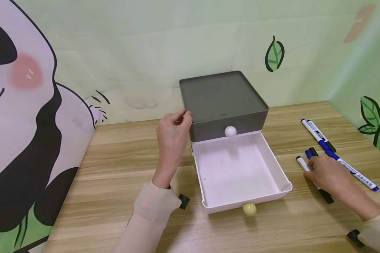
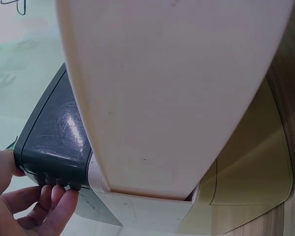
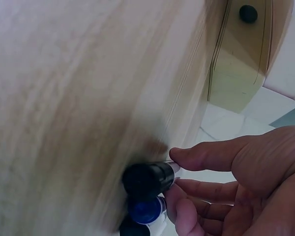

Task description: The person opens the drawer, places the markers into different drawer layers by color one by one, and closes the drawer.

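A desktop drawer box with a dark grey top (image 1: 223, 96) stands in the middle of the head view. Its white lower drawer (image 1: 237, 172) is pulled out and holds nothing but small specks. My left hand (image 1: 172, 135) grips the box's left side near the front corner, thumb and fingers on the dark casing (image 2: 59, 132). To the right of the drawer, my right hand (image 1: 330, 177) pinches a white marker with a black cap (image 3: 145, 179) between thumb and fingers. Beside it lie a blue-capped marker (image 3: 146, 210) and another black-capped one (image 3: 132, 227), partly hidden by the hand.
Farther right lie more markers, one blue-and-white marker (image 1: 356, 173) reaching toward the table's right side. A round white knob (image 1: 230, 131) sits on the upper drawer, a yellow knob (image 1: 249, 209) on the lower one. Behind the wooden table (image 1: 123, 165) hangs a printed panda backdrop (image 1: 130, 52).
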Motion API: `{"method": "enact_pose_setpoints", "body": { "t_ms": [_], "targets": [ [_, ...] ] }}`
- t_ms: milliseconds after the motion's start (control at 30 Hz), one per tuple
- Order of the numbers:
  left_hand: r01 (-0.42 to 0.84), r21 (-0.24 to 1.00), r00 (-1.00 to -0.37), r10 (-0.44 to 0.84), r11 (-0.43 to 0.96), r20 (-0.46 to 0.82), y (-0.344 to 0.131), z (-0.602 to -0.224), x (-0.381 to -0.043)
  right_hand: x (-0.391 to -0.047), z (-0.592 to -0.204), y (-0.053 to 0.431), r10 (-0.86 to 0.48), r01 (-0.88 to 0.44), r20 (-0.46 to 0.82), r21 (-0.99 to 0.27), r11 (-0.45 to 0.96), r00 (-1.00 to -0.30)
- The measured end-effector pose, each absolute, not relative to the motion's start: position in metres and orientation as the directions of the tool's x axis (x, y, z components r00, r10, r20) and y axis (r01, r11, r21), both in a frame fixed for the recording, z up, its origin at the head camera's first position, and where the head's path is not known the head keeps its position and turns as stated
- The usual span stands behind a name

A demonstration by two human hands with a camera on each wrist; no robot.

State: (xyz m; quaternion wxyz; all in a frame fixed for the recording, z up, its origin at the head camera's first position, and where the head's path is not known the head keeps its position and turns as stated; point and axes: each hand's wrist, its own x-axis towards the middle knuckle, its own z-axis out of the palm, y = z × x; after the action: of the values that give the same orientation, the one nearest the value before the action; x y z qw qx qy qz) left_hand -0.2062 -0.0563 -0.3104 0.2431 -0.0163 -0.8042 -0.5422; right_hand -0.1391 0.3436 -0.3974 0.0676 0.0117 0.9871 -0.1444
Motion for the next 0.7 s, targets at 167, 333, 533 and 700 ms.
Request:
{"method": "enact_pose_setpoints", "body": {
  "t_ms": [167,333,533,700],
  "targets": [
    [0.285,0.869,-0.884,-0.239,0.405,0.402,-0.0561,-0.3103,-0.2061,-0.1388,-0.3998,0.3410,-0.008,0.021,-0.111,-0.251,0.968,-0.994],
    [0.287,0.869,-0.884,-0.239,0.402,0.402,-0.0561,-0.3097,-0.2058,-0.1382,-0.4016,0.3385,-0.028,-0.017,-0.050,-0.215,0.977,-0.998],
    [0.290,0.869,-0.883,-0.238,0.402,0.405,-0.0559,-0.3094,-0.2057,-0.1369,-0.4016,0.3361,-0.025,-0.017,-0.033,-0.209,0.978,-0.999],
    [0.291,0.866,-0.882,-0.237,0.406,0.407,-0.0563,-0.3097,-0.2056,-0.1345,-0.3924,0.3332,-0.007,0.002,-0.038,-0.238,0.971,-0.999]
  ]
}}
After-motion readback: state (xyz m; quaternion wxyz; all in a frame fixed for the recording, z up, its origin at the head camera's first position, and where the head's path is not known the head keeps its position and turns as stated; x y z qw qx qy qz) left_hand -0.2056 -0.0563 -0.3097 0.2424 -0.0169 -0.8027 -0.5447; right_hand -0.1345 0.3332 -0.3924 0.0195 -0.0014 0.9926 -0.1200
